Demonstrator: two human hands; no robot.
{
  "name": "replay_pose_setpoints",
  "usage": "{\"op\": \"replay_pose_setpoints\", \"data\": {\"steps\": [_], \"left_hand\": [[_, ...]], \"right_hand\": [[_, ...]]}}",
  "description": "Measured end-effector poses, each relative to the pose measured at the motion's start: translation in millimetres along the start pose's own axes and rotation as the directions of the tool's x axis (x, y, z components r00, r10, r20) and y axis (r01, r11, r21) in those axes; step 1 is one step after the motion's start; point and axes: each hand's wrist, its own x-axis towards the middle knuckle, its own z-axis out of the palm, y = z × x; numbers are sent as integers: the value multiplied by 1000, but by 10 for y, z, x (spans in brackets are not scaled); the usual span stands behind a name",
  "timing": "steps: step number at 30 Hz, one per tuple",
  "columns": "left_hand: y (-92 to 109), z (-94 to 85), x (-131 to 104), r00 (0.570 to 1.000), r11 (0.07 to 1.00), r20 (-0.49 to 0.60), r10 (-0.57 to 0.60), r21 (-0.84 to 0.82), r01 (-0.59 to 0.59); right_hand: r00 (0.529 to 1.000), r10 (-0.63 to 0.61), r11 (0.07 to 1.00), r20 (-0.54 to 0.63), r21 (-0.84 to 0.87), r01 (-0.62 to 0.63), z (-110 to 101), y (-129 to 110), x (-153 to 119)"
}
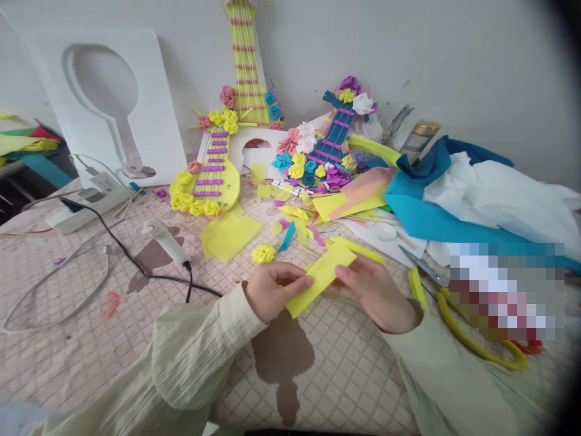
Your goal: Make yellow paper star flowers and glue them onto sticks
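Note:
A flat yellow paper strip (321,280) is held slantwise above the table between both hands. My left hand (275,290) pinches its lower left end, thumb on top. At the upper right end, my right hand (374,290) has its thumb on the strip and the fingers hidden behind it. A yellow paper flower (264,253) lies just beyond my left hand. Further yellow paper pieces (358,248) show behind the strip and my right hand. Scissors with yellow handles (458,330) lie to the right of my right sleeve.
Small lute-shaped crafts with paper flowers (231,181) stand against the wall, with a blue-necked one (333,142) to their right. On the left are a glue gun (166,242), its black cord, a power strip (91,203) and a white cut-out board (158,121). Blue sheeting (417,206) is heaped at right.

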Motion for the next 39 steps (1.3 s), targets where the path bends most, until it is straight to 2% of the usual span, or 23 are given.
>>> {"op": "replay_pose_setpoints", "data": {"steps": [2, 4, 15, 22, 27, 30, 34, 39], "left_hand": [[1, 12, 2, 1000, 1000, -22, 14, -13, -15], [3, 23, 0, 999, 1000, -32, 27, -7, -27], [21, 38, 5, 998, 997, -63, -10, -74, 5], [17, 32, 4, 995, 996, -93, -38, -85, 30], [8, 44, 2, 997, 991, -64, -49, -125, 41], [11, 53, -2, 997, 989, -48, -55, -139, 48], [10, 55, -4, 996, 992, -60, -59, -111, 52], [-7, 60, 3, 995, 993, -65, -70, -102, 64]], "right_hand": [[992, 63, 998, 106, -28, -60, 65, 26, -28], [987, 83, 995, 137, -67, -74, 115, 43, -56], [999, 32, 975, 39, -221, -22, 101, 51, -54], [999, 33, 998, -29, -59, -35, 129, 100, -34], [999, 30, 998, -11, 64, -29, 151, 158, -29], [999, 50, 996, -18, 78, -49, 152, 186, -31], [994, 50, 992, -92, 123, -39, 157, 198, -17], [981, 56, 962, -188, 271, -3, 173, 163, 30]]}}
